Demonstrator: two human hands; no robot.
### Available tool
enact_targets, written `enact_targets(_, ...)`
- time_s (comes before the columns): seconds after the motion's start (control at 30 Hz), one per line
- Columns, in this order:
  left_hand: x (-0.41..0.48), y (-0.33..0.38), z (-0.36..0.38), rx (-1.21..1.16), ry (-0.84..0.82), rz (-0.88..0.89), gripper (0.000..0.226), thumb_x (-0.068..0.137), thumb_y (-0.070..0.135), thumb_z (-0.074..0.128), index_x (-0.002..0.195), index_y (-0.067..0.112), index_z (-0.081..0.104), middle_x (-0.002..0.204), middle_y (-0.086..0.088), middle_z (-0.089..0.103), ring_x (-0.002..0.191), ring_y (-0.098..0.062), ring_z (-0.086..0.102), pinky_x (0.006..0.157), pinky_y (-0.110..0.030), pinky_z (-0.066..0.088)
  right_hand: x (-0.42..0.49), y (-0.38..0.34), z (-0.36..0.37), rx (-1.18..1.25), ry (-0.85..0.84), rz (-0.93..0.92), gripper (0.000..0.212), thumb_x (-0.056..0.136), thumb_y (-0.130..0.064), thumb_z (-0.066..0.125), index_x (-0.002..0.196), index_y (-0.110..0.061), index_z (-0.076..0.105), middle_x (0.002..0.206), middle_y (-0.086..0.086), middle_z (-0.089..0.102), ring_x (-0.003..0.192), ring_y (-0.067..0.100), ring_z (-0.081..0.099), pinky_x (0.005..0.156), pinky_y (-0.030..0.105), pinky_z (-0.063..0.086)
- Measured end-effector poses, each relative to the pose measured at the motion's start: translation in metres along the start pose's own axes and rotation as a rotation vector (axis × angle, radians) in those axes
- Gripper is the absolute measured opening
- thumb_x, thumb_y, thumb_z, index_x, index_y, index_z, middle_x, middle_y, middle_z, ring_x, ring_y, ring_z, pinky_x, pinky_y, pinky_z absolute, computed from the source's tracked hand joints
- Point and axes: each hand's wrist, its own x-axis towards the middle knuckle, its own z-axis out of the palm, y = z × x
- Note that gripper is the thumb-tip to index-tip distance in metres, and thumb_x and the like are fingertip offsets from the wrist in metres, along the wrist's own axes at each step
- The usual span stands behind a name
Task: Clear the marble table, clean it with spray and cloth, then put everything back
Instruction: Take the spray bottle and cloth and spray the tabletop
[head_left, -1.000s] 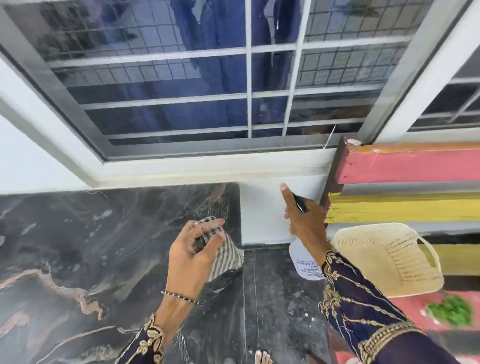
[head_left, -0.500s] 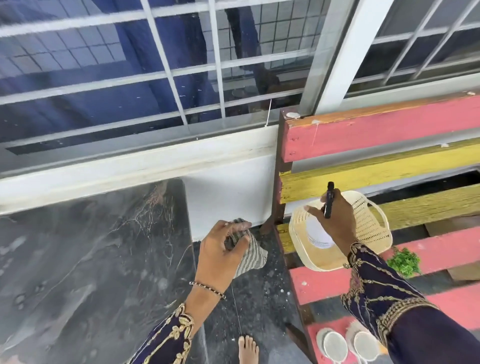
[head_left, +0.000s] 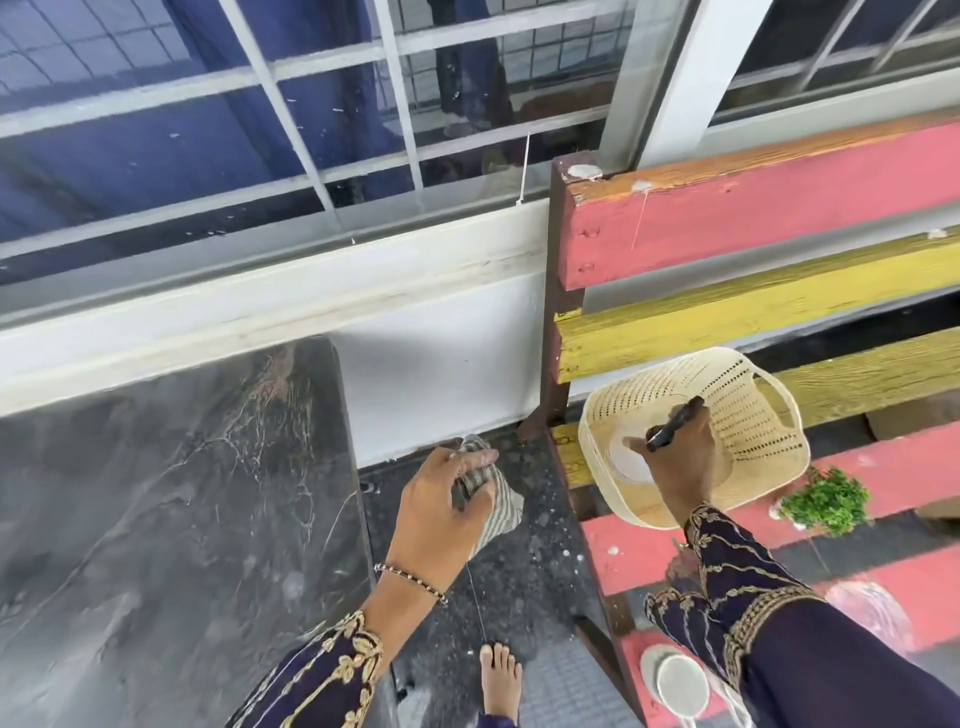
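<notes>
Both sleeves are dark navy, edged with gold leaf-and-vine embroidery at the cuffs. The left hand (head_left: 441, 512) wears a thin beaded bracelet at the wrist. One bare foot (head_left: 500, 680) shows at the bottom centre.

You stand barefoot on a home veranda: a white-barred grilled window (head_left: 322, 156) behind the dark veined marble table (head_left: 171, 509), and a red-and-yellow painted wooden slat bench (head_left: 753, 218) beside it.
</notes>
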Motion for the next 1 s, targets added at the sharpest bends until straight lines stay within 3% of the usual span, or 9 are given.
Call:
enact_targets(0.17,-0.005,0.001,-0.002,-0.008,-0.007,0.014,0.035,0.085,0.011,0.064,0.115,0.029,0.067,0.106,0.011,0.064,0.049,-0.005,0.045,0.056,-0.019,0.047,-0.012,-0.002,-0.014,0.009,-0.021,0.014,0.079,0.064,-0.007,0.095,0.124,0.009,0.045,0.118,0.029,0.068,0.11,0.042,0.067,0.09,0.038,0.051)
enact_targets(0.27,-0.011,0.005,-0.008,-0.01,-0.009,0.045,0.04,0.085,0.009,0.063,0.117,0.032,0.064,0.109,0.01,0.064,0.057,-0.009,0.052,0.061,-0.022,0.052,-0.025,-0.008,-0.022,0.061,-0.021,0.042,0.075,0.068,-0.002,0.091,0.127,0.006,0.045,0.124,0.025,0.067,0.108,0.037,0.071,0.087,0.028,0.045)
enact_targets(0.43,-0.034,0.015,-0.026,-0.068,-0.044,0.085,0.056,0.088,0.008,0.058,0.133,0.04,0.047,0.131,0.022,0.055,0.042,-0.013,0.04,0.055,-0.029,0.052,-0.074,-0.034,-0.036,0.148,-0.015,-0.014,0.058,0.078,0.002,0.083,0.123,0.004,0.045,0.12,0.025,0.061,0.096,0.039,0.071,0.073,0.04,0.06)
enact_targets(0.53,-0.053,0.018,-0.042,-0.079,-0.02,0.101,0.065,0.087,0.01,0.057,0.138,0.046,0.037,0.099,0.006,0.061,0.063,-0.022,0.053,0.068,-0.044,0.054,-0.115,-0.061,-0.041,0.166,-0.037,-0.136,0.048,0.084,-0.003,0.078,0.122,0.001,0.049,0.122,0.019,0.062,0.092,0.03,0.071,0.071,0.035,0.057)
enact_targets(0.63,-0.077,0.02,-0.061,-0.132,0.013,0.106,0.069,0.087,0.008,0.057,0.137,0.049,0.035,0.087,-0.007,0.067,0.07,-0.03,0.061,0.068,-0.044,0.054,-0.157,-0.094,-0.043,0.215,-0.095,-0.252,0.046,0.085,-0.014,0.08,0.121,-0.01,0.052,0.116,0.008,0.066,0.088,0.02,0.071,0.077,0.041,0.059)
enact_targets(0.73,-0.111,0.025,-0.09,-0.18,0.077,0.143,0.069,0.087,0.004,0.057,0.138,0.046,0.038,0.091,0.012,0.063,0.07,-0.013,0.06,0.062,-0.021,0.048,-0.205,-0.127,-0.049,0.21,-0.223,-0.477,0.058,0.081,-0.02,0.084,0.129,-0.021,0.052,0.119,0.0,0.065,0.097,0.014,0.067,0.081,0.037,0.058)
enact_targets(0.83,-0.154,0.028,-0.127,-0.157,0.145,0.185,0.068,0.089,0.003,0.055,0.141,0.042,0.036,0.099,0.01,0.061,0.061,0.002,0.052,0.055,-0.008,0.037,-0.254,-0.16,-0.06,0.18,-0.388,-0.799,0.076,0.08,-0.007,0.08,0.145,-0.027,0.047,0.148,-0.007,0.045,0.13,0.013,0.049,0.093,0.032,0.057)
enact_targets(0.93,-0.203,0.022,-0.167,-0.123,0.178,0.244,0.069,0.09,0.002,0.053,0.144,0.038,0.032,0.086,0.015,0.057,0.045,0.004,0.046,0.051,-0.013,0.032,-0.306,-0.191,-0.072,0.127,-0.501,-0.997,0.082,0.078,0.002,0.074,0.146,-0.035,0.047,0.157,-0.015,0.032,0.144,0.007,0.026,0.11,0.008,0.028)
enact_targets(1.0,-0.241,0.009,-0.196,-0.073,0.225,0.266,0.071,0.089,0.004,0.053,0.145,0.04,0.029,0.075,0.012,0.054,0.046,-0.004,0.04,0.053,-0.022,0.035,-0.346,-0.212,-0.076,0.078,-0.559,-1.081,0.069,0.078,0.0,0.075,0.139,-0.027,0.055,0.158,-0.012,0.034,0.142,0.009,0.024,0.111,0.007,0.019)
